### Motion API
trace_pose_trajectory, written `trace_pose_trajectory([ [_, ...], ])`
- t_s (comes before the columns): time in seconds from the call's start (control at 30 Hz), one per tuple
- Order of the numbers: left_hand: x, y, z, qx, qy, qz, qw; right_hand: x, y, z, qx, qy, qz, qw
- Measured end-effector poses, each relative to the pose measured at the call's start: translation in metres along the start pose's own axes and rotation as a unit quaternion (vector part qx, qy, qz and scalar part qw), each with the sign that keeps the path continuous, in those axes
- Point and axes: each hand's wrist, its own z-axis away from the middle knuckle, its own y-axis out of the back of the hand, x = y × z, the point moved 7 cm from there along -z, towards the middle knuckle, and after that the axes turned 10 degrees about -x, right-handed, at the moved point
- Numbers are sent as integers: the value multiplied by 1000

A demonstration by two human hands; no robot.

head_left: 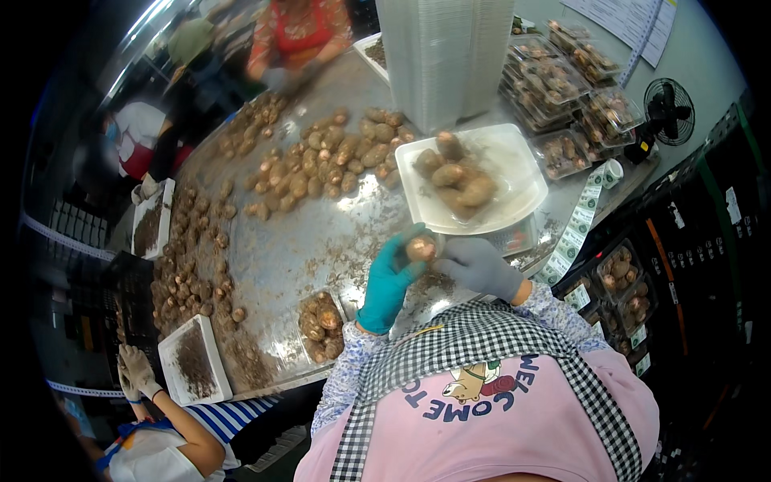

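Note:
My left hand (385, 281), in a teal glove, is closed on a brown taro (422, 248) with a pale cut end. My right hand (478, 267), in a grey glove, pinches the same taro from the right. Just beyond them a white tray (418, 201) on a scale (514, 239) carries a clear container with several taros (474, 186). A filled clear container (320, 327) sits left of my hands. A strip of round labels (578, 217) lies at the right.
Piles of taros (309, 161) cover parts of the steel table (289, 245). Co-workers (293, 36) stand around it. Stacked empty containers (446, 56), packed containers (546, 76), a fan (668, 108), dirt trays (193, 361) and dark crates (691, 265) surround the workspace.

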Motion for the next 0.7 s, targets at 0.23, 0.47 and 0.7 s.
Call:
trace_pose_trajectory([
  [0.23, -14, 35, -27, 91, 27, 33, 995, 2, -53, 15, -168, 13, 23, 985],
  [0.47, -3, 40, -33, 153, -5, 27, 988, 29, -83, 42, -238, -84, -13, 968],
  [0.7, -13, 32, -36, 125, 14, 33, 992, 16, -67, 36, -226, -144, 47, 962],
])
